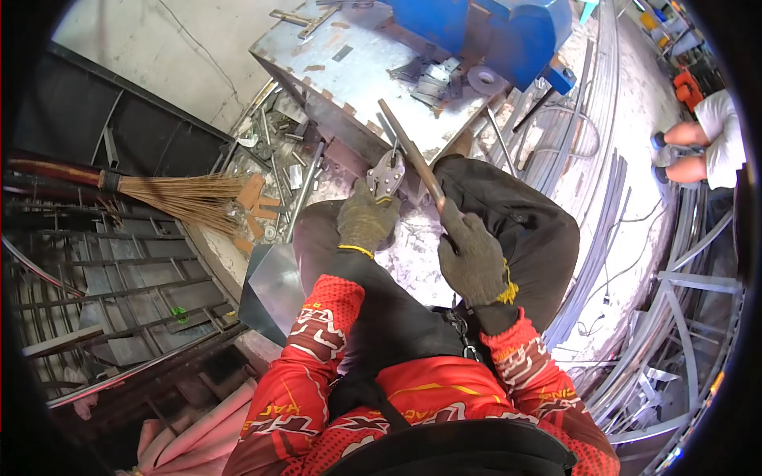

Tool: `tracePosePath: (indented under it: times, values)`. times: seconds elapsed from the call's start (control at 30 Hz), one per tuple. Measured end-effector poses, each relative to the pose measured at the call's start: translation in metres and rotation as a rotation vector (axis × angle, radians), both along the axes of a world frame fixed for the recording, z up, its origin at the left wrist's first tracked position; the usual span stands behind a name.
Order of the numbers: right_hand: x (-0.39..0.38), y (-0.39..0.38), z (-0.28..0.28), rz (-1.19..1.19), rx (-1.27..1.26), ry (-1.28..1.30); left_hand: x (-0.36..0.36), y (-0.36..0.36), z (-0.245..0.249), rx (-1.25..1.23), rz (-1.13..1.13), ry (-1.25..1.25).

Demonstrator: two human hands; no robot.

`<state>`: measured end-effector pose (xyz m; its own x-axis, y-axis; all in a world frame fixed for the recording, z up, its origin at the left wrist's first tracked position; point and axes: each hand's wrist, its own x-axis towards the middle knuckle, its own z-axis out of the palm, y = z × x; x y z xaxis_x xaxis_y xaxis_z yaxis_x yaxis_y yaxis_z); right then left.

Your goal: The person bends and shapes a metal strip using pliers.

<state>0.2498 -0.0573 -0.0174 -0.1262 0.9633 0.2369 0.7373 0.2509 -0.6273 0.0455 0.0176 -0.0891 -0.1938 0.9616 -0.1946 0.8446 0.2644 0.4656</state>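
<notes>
My left hand (367, 220), in a dark grey glove with a yellow cuff edge, is closed around a silver metal tool (386, 174) that looks like a clamp or locking pliers. A narrow metal piece rises from its far end towards the metal workbench (357, 67). In the same kind of glove, my right hand (475, 260) wraps round the lower end of a long brown rod (414, 152). The rod slants up and left, its far tip near the bench's front edge and just right of the silver tool. Both hands are between my knees.
On the bench are small metal plates (434, 82), a tape roll (485, 79) and a blue machine (524, 40). A broom (178, 194) lies left, above metal racks. Long metal bars (591, 246) line the right floor. Another person's legs (689, 151) show at far right.
</notes>
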Motion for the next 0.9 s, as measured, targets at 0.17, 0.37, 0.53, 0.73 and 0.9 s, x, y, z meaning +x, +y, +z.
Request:
tracePosePath:
  times: [0.17, 0.37, 0.53, 0.73, 0.9]
  values:
    - [0.004, -0.014, 0.008, -0.022, -0.095, -0.012, -0.007, 0.002, -0.022, 0.1, 0.0, -0.033]
    - [0.005, -0.002, 0.0, 0.0, -0.025, 0.086, 0.0, 0.001, -0.009, 0.082, 0.014, 0.002]
    - [-0.003, 0.006, -0.006, 0.075, -0.077, 0.239, -0.008, 0.003, -0.017, 0.024, 0.023, -0.023]
    - [0.007, -0.035, 0.002, -0.026, -0.064, 0.139, -0.002, 0.002, -0.015, 0.05, 0.023, -0.011]
    - [0.008, -0.015, -0.003, -0.012, -0.147, 0.27, -0.004, 0.002, -0.011, 0.047, 0.029, -0.026]
